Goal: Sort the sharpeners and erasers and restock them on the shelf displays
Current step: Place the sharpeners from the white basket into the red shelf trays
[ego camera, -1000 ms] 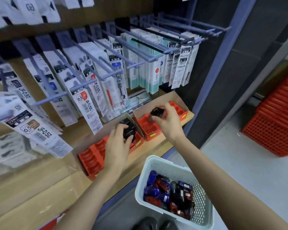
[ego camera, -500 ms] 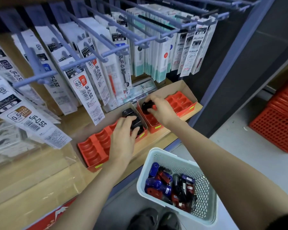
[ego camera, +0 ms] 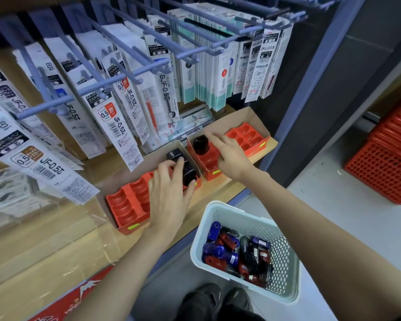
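— The left hand (ego camera: 169,195)?
— Its grip curls round a black plastic sharpener (ego camera: 186,173) in the left red slotted tray (ego camera: 123,205).
— The right hand (ego camera: 232,156)?
— Grip slack, holding nothing; just beside a round black sharpener (ego camera: 200,144) seated in the right red slotted tray (ego camera: 248,135).

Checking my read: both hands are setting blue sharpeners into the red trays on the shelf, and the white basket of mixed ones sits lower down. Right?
Not blue: black. In the head view the left hand holds a black sharpener over the left red tray, and the right hand is at a second black sharpener in the right red tray. The rest stands.
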Available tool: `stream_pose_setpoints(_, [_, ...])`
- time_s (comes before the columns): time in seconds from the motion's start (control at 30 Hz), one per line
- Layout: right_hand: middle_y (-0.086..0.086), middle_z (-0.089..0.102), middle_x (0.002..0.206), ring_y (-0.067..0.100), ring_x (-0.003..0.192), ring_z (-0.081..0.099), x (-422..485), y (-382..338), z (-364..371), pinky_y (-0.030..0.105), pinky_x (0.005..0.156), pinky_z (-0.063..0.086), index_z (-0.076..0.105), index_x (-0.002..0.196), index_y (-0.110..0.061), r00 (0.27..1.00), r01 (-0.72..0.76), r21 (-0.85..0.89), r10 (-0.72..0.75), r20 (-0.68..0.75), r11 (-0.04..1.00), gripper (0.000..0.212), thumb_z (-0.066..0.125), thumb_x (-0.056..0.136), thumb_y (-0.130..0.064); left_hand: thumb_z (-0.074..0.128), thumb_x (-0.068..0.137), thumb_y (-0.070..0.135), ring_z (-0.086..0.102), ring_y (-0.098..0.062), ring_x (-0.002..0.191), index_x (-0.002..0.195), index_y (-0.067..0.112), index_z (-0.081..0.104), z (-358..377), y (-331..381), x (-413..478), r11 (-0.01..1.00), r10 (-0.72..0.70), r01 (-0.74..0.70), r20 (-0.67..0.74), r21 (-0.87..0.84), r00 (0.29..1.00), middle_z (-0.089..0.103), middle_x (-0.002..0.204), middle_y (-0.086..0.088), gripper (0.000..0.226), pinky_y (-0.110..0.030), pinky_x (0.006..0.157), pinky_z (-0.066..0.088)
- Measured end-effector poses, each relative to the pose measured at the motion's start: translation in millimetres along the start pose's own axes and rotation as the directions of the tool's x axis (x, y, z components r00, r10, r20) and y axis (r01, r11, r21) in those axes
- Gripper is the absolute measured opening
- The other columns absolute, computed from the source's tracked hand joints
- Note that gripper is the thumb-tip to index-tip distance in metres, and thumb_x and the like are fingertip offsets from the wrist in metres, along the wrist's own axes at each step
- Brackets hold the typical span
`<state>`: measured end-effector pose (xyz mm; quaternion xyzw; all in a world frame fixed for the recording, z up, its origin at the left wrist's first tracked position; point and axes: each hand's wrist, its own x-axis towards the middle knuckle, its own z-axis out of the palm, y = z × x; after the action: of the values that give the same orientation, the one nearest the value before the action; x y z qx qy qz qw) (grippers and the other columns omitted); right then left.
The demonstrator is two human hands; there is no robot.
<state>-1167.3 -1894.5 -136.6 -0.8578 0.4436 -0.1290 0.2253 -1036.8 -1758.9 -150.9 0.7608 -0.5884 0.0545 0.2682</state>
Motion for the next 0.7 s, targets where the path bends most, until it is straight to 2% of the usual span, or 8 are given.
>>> stream_pose_setpoints(0.07, [0.007, 0.029, 0.15, 0.024, 0.137, 0.025, -26, 6, -4, 0.029, 0.112, 0.021, 0.022, 0.149, -0.021, 0.987, -0.054, 0.189, 0.081, -0.136, 0.98, 0.071, 0.041, 0.086, 0.007, 0.057, 0.089, 0.028, 0.048, -0.02, 0.107, 0.123, 0.006, 0.052, -7, 9, -8, 0.995, 0.002, -0.011, -0.092, -0.095, 0.996, 0.054, 0.114, -0.01, 0.04, -0.033, 0.09, 0.038])
stream_pose_setpoints(0.13, [0.004, 0.04, 0.138, 0.015, 0.129, 0.036, -64, 17, -5, 0.01, 0.103, 0.022, 0.032, 0.144, -0.014, 0.945, -0.044, 0.318, 0.142, -0.293, 0.947, 0.062, 0.041, 0.087, 0.008, 0.047, 0.092, 0.026, 0.049, -0.017, 0.101, 0.114, 0.007, 0.053, -8, 19, -22, 0.966, 0.107, -0.124, -0.089, -0.227, 0.99, 0.056, 0.108, -0.008, 0.03, -0.026, 0.087, 0.035])
stream_pose_setpoints(0.17, [0.003, 0.045, 0.129, 0.013, 0.12, 0.041, -87, 25, -3, 0.004, 0.096, 0.026, 0.039, 0.138, -0.01, 0.928, -0.033, 0.324, 0.149, -0.342, 0.946, 0.055, 0.041, 0.086, 0.009, 0.044, 0.092, 0.026, 0.052, -0.017, 0.095, 0.111, 0.007, 0.054, -4, 22, -32, 0.943, 0.191, -0.192, -0.028, -0.271, 0.981, 0.057, 0.104, -0.007, 0.028, -0.026, 0.083, 0.036])
stream_pose_setpoints(0.23, [0.004, 0.051, 0.114, 0.012, 0.104, 0.048, -130, 47, 9, 0.008, 0.086, 0.033, 0.051, 0.124, -0.005, 0.919, -0.071, 0.306, 0.182, -0.351, 0.949, 0.042, 0.041, 0.086, 0.009, 0.041, 0.092, 0.03, 0.056, -0.018, 0.087, 0.112, 0.008, 0.053, 14, 25, -54, 0.903, 0.314, -0.235, 0.18, -0.36, 0.932, 0.058, 0.1, -0.004, 0.031, -0.026, 0.077, 0.041])
stream_pose_setpoints(0.37, [0.001, 0.06, 0.106, 0.014, 0.094, 0.055, -184, 92, 61, 0.022, 0.083, 0.041, 0.06, 0.109, -0.008, 0.914, -0.388, 0.338, 0.405, 0.022, 0.857, 0.028, 0.046, 0.088, 0.003, 0.051, 0.095, 0.025, 0.05, -0.016, 0.105, 0.12, 0.005, 0.05, 72, 16, -90, 0.9, 0.201, 0.088, 0.586, -0.427, 0.785, 0.052, 0.113, -0.005, 0.032, -0.021, 0.085, 0.036])
stream_pose_setpoints(0.5, [0.018, 0.064, 0.096, 0.034, 0.091, 0.06, -196, 125, 124, 0.041, 0.08, 0.048, 0.06, 0.1, -0.004, 0.754, -0.657, 0.355, 0.586, 0.296, 0.665, 0.019, 0.048, 0.087, 0.002, 0.057, 0.09, 0.003, 0.053, -0.028, 0.108, 0.113, -0.005, 0.053, 135, -8, -108, 0.872, -0.03, 0.4, 0.785, -0.282, 0.619, 0.05, 0.114, -0.013, 0.025, -0.016, 0.076, 0.033])
stream_pose_setpoints(0.6, [0.011, 0.058, 0.083, 0.031, 0.082, 0.056, -205, 149, 169, 0.042, 0.072, 0.047, 0.053, 0.099, -0.004, 0.594, -0.804, 0.323, 0.704, 0.39, 0.5, 0.018, 0.049, 0.084, 0.005, 0.056, 0.087, -0.006, 0.055, -0.028, 0.108, 0.111, -0.006, 0.056, 176, -17, -114, 0.862, -0.087, 0.462, 0.837, -0.209, 0.54, 0.052, 0.12, -0.019, 0.024, -0.022, 0.08, 0.04])
stream_pose_setpoints(0.7, [0.014, 0.062, 0.099, 0.029, 0.088, 0.059, -210, 168, 205, 0.042, 0.076, 0.05, 0.051, 0.112, -0.005, 0.557, -0.83, 0.319, 0.72, 0.415, 0.458, 0.029, 0.058, 0.085, 0.001, 0.059, 0.086, -0.003, 0.052, -0.027, 0.113, 0.118, 0.001, 0.055, 208, -16, -118, 0.906, -0.052, 0.384, 0.854, -0.178, 0.517, 0.051, 0.124, -0.016, 0.032, -0.029, 0.091, 0.04])
